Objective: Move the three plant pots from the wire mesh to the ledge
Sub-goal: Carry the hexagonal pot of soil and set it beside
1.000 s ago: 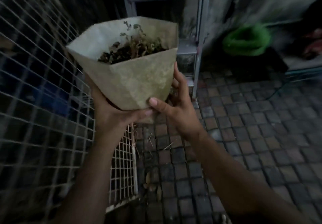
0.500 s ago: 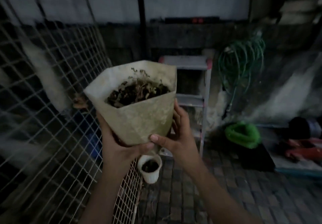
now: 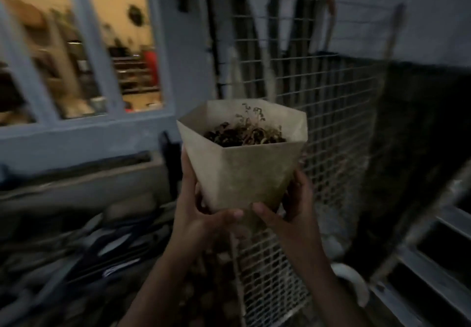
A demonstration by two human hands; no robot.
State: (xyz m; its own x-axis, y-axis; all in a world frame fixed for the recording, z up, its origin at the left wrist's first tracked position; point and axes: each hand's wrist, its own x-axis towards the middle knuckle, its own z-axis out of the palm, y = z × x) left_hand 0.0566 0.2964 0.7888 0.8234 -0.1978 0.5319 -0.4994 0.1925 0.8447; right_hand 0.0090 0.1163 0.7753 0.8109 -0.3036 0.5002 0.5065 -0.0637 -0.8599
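Note:
A beige hexagonal plant pot (image 3: 244,171) with dry soil and withered stems is held up in front of me by both hands at its narrow base. My left hand (image 3: 196,209) cups the left side and underside. My right hand (image 3: 285,212) grips the right side, thumb across the front. The wire mesh (image 3: 331,112) stands upright behind and to the right of the pot. A grey ledge (image 3: 84,133) runs under a window at the left, a little lower than the pot's rim. A small white pot (image 3: 354,286) sits low at the right, partly hidden by my right forearm.
A lit window (image 3: 84,54) with grey bars is above the ledge. Dark clutter of flat objects (image 3: 76,250) lies below the ledge at the lower left. A metal stepladder (image 3: 428,263) stands at the lower right. A dark wall (image 3: 420,123) is behind the mesh.
The view has swung left from the ladder and green hose toward the window and ledge. The pot stays in both hands, now in front of the mesh panel's left edge.

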